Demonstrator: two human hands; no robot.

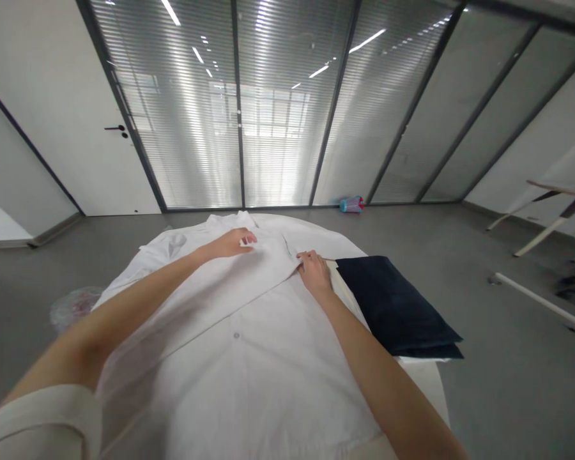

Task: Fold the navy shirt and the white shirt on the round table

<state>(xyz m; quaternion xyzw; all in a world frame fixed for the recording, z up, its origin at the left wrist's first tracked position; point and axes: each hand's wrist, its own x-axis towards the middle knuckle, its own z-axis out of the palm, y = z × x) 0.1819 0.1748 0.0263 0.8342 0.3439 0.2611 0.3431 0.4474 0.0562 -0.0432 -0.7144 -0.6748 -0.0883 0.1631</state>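
Note:
A white button-up shirt [259,358] lies spread over a round table, with one part folded diagonally across its front. A small button shows near its middle, and the collar is at the far end. Above the upper left of the cloth is my left hand [234,243], its fingers curled but apart from the thumb, with nothing between them. My right hand [315,271] pinches the pointed edge of the folded part; its fingertips are partly hidden by the hand. Right beside that hand lies a folded dark navy cloth [393,306].
The pale table edge [431,383] shows at the lower right. A clear plastic bag [74,306] is at the left. On the floor by the glass partition lies a blue and red bin [351,204]. Another table [563,188] and a white bar [541,300] stand at the right.

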